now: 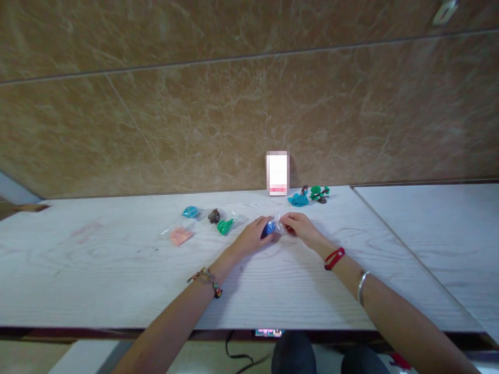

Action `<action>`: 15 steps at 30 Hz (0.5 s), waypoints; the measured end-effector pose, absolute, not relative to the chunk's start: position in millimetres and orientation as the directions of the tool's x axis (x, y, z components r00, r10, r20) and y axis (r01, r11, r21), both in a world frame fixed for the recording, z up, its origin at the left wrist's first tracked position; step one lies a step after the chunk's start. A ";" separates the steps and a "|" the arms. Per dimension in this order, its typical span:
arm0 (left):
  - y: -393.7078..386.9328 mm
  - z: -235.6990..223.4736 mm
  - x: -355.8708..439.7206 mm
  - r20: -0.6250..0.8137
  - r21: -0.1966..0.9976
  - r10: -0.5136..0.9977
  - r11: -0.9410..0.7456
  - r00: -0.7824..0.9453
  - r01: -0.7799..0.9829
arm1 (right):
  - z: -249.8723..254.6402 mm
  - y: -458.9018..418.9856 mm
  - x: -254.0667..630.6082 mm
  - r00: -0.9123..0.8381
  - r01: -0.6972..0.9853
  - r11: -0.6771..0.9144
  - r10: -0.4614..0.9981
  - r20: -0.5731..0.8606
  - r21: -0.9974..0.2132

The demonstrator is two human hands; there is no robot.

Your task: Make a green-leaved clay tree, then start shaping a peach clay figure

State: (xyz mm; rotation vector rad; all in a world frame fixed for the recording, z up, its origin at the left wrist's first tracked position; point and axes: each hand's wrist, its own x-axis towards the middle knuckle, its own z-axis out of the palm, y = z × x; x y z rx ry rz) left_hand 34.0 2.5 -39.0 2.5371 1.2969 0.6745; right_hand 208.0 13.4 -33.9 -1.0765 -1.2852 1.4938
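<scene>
Between my hands is a clear plastic bag with a blue lump of what looks like modelling clay [268, 228] inside. My left hand [255, 234] wraps round the blue lump from the left. On the other side, my right hand [298, 224] pinches the clear end of the bag [279, 224]. To the left lie several more small bags: a light-blue one [191, 212], a brown one [214, 216], a green one [225, 226] and an orange-pink one [181, 236].
Against the tiled wall [218, 119] stands a blurred-out white rectangle [278, 173]. Right of it are a blue figure [299, 198] and a small green tree-like model [319, 194]. The pale wooden table [117, 280] has a seam on the right. Below its front edge hangs a black cable [239, 357].
</scene>
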 end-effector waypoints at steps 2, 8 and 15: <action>2.9 -39.7 34.0 0.306 0.364 0.800 -0.599 0.516 0.713 | -32.8 13.8 208.5 -0.242 -0.036 -0.024 0.970 -0.015 -0.999; 4.7 -33.3 32.3 0.298 0.261 0.766 -0.640 0.570 0.723 | -32.0 14.3 209.2 -0.185 -0.102 -0.049 0.982 -0.029 -0.994; 2.9 -19.5 23.9 0.365 0.199 0.770 -0.613 0.522 0.765 | -23.7 18.3 220.8 -0.125 -0.086 0.025 0.992 0.036 -0.996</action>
